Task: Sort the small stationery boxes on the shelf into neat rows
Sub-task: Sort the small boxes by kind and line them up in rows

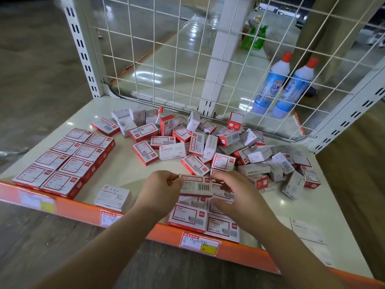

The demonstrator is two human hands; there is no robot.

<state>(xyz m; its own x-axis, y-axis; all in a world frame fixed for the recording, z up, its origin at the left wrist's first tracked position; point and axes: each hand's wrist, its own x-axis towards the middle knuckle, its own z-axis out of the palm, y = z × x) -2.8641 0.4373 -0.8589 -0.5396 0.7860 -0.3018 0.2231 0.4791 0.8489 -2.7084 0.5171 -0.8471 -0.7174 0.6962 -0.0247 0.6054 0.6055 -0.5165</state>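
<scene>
So I've got one red staple box (pixel 195 185) up off the shelf (pixel 116 172), barcode side facing me, pinched at its left end by my left hand (pixel 161 189) and at its right end by the curled fingers of my right hand (pixel 235 191). Its long axis runs left to right, same way as the red boxes in the front rows (pixel 203 220) lying flat right underneath it, by the orange shelf edge (pixel 133 217). That's the bit that matters: the slot is straight down and a touch toward me, so I reckon it only needs flipping label up and lowering. Neither hand is nearer. The messy pile (pixel 229 147) sits behind my hands, and the finished block (pixel 68 161) is off to the left.
</scene>
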